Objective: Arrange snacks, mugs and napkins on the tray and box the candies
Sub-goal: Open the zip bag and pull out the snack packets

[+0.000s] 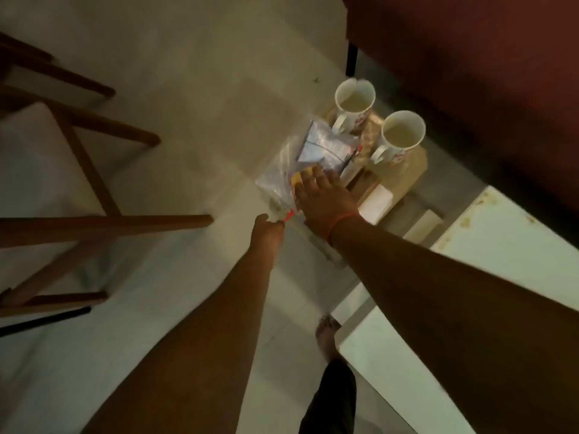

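A pale wooden tray (410,175) carries two white mugs, one at the back (354,101) and one to its right (402,136), both holding pale liquid. Shiny snack packets (326,145) lie on the tray's left part. A white napkin stack (376,203) lies at the near right edge, beside a small brown box (363,180). My right hand (326,198) lies flat on the packets, its fingertips on a yellow packet (297,178). My left hand (266,230) pinches the near corner of a clear packet with a red mark (286,216).
Wooden chair legs (94,170) stand at the left. A white table (507,245) fills the lower right, a dark red surface (470,73) the upper right. My bare foot (327,335) stands on the pale tiled floor (188,89).
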`<state>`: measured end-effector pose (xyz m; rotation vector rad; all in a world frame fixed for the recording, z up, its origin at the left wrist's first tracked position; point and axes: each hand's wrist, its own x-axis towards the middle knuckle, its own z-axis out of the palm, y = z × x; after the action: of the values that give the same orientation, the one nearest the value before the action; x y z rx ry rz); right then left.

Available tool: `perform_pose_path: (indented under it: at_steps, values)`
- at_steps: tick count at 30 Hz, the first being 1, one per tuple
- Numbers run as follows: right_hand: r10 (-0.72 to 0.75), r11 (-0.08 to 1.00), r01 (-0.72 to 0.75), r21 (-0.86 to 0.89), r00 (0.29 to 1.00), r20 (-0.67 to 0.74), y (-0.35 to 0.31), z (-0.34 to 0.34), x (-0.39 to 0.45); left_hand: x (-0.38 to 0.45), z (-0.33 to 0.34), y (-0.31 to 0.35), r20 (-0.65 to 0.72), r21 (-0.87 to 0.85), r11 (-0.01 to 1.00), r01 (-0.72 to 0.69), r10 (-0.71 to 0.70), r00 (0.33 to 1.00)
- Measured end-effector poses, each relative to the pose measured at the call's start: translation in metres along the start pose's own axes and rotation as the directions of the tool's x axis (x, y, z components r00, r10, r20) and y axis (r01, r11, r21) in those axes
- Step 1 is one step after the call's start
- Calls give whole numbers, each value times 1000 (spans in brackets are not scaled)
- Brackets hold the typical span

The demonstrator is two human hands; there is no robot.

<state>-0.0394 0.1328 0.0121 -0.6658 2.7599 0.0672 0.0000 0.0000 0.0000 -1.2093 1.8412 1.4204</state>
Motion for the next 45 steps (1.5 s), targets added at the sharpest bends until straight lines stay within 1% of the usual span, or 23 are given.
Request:
perform_pose_path:
  at_steps: [1,3,4,7,10,12,13,14,15,16,18,21,23,25,28,31,34,35,36,38,39,42,45]
  values:
    - [3,999,-3,-54,1000,15,-1,4,9,9,2,-2,5,-54,998,19,-19,1000]
    - [-9,995,10,-95,1000,14,-1,12,20,25,8,-5,78,-126,990,66,-56,995]
    - [-39,992,41,-121,999,16,-2,15,24,29,10,-5,116,-160,984,82,-64,991]
    - [-40,983,37,-179,999,-11,-4,22,25,37,18,-6,203,-198,977,78,-37,978]
    - [-40,984,35,-174,999,-27,-7,17,28,38,23,-1,237,-280,955,98,-30,971]
    - [-53,990,49,-134,998,-28,-9,9,29,34,22,5,269,-400,905,148,-38,962]
    - [-67,991,62,-116,997,-42,-9,4,29,30,21,8,264,-443,882,158,-40,964]
    - [-87,991,80,-103,994,-66,-8,0,28,28,19,11,235,-455,880,136,-29,972]
    - [-99,992,91,-84,991,-90,-8,-5,26,23,15,13,179,-449,890,83,-1,984]
    - [-98,995,94,-45,988,-115,-9,-10,23,17,12,15,99,-442,897,4,45,994]
    - [-85,995,94,43,979,-184,-12,-23,14,2,2,16,-17,-446,879,-167,179,984]
    - [-29,970,104,220,947,-320,-27,-45,-11,-38,-20,20,-153,-439,814,-380,349,925]
    - [19,928,122,353,928,-372,-39,-61,-32,-71,-34,19,-251,-329,802,-499,435,865]
    - [62,883,138,449,914,-402,-51,-80,-63,-113,-47,12,-297,-220,795,-565,497,815]
    - [134,843,154,515,868,-478,-59,-101,-118,-180,-55,0,-326,-59,788,-613,565,758]
    - [217,770,103,630,886,-410,-52,-105,-183,-251,-39,-16,-282,9,776,-630,607,743]
    - [338,571,-4,821,913,-230,-31,-109,-268,-312,-3,-42,-189,26,769,-639,631,752]
    - [377,540,-45,841,906,-194,-21,-110,-302,-334,13,-53,-150,6,775,-632,625,766]
    - [415,544,-81,835,891,-184,-10,-112,-337,-356,31,-64,-105,-27,785,-618,613,783]
    - [506,503,-153,851,850,-146,8,-117,-403,-394,64,-88,6,-41,798,-602,602,798]
    - [554,448,-177,876,824,-116,19,-122,-438,-413,82,-100,73,-5,790,-613,611,788]
    - [680,298,-242,923,732,-27,50,-121,-534,-472,136,-130,261,56,745,-665,632,730]
    - [785,101,-259,961,614,83,73,-103,-620,-530,180,-150,428,153,650,-745,636,643]
